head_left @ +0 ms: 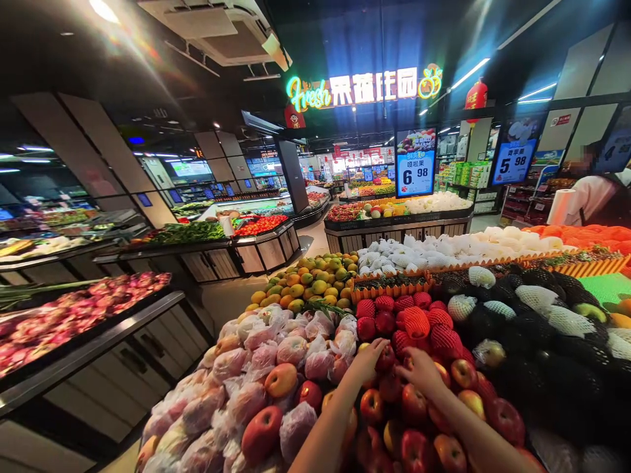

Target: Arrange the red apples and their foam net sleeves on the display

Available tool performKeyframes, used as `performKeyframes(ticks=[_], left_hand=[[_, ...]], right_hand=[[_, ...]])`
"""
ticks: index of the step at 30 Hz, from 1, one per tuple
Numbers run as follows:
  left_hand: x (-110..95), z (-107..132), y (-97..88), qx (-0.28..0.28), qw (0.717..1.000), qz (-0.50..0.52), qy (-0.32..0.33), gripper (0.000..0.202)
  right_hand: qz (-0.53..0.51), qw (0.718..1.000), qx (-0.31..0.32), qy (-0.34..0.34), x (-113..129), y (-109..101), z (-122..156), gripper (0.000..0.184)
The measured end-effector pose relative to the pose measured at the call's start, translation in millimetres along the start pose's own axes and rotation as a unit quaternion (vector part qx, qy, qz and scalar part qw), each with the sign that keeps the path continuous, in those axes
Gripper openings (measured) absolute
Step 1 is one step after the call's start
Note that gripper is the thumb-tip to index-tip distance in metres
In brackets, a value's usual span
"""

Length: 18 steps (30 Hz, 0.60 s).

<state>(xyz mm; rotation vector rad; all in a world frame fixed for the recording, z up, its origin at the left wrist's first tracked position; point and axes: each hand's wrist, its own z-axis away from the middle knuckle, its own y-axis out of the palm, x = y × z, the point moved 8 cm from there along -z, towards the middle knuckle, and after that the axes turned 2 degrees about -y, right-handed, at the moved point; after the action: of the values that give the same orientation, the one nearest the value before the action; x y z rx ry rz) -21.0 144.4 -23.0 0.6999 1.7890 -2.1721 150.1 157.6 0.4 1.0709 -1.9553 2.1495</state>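
Observation:
My left hand [369,360] reaches into the heap of loose red apples, its fingers curled against a dark red apple [386,358]. Just right of it, my right hand [420,369] hangs low over the same heap with bent fingers apart; I see nothing held in it. Between and below the hands lie more red apples [371,405]. Beyond them are apples in red foam nets [415,322]. Plastic-wrapped pinkish fruits [290,349] are piled on the left, with a few bare apples [262,433] among them.
Yellow-green mangoes [315,279] and fruits in white foam nets [401,255] lie farther back. Dark fruits, some netted [537,299], fill the right side. A stand of reddish onion-like produce [98,315] is at left. A price screen [415,164] hangs ahead; a person [599,197] stands far right.

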Motion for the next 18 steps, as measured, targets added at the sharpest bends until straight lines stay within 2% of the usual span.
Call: performKeyframes(ticks=[2,4,6,9,11,14,16,18], left_hand=[[-6.7,10.0,-0.7,0.004,0.999,-0.033,-0.022,0.11],[-16.7,20.5,1.1,0.017,0.998,-0.057,-0.032,0.115],[-26.5,30.4,2.4,0.025,0.996,-0.067,-0.043,0.117],[-38.3,46.2,-0.5,0.024,0.995,-0.068,-0.068,0.107],[-45.2,59.6,-3.7,0.025,0.994,-0.071,-0.082,0.106],[-49.0,84.1,-6.9,0.009,0.993,-0.047,-0.108,0.111],[-48.4,99.6,-7.8,-0.039,0.993,0.013,-0.108,0.108],[-48.0,111.9,-6.3,-0.103,0.987,0.097,-0.08,0.099]], right_hand=[[0.033,0.997,-0.071,0.025,-7.2,-28.4,-24.9,0.046],[0.069,0.991,-0.105,0.051,-14.9,-45.1,-50.2,0.052],[0.091,0.987,-0.106,0.084,-25.3,-48.4,-71.9,0.057],[0.095,0.983,-0.092,0.125,-40.9,-41.9,-91.7,0.072],[0.082,0.983,-0.091,0.134,-46.9,-41.4,-97.3,0.081],[0.031,0.984,-0.109,0.136,-49.7,-55.5,-96.2,0.085],[-0.025,0.984,-0.13,0.123,-46.2,-68.9,-89.1,0.085],[-0.098,0.98,-0.142,0.097,-39.3,-75.6,-74.9,0.079]])
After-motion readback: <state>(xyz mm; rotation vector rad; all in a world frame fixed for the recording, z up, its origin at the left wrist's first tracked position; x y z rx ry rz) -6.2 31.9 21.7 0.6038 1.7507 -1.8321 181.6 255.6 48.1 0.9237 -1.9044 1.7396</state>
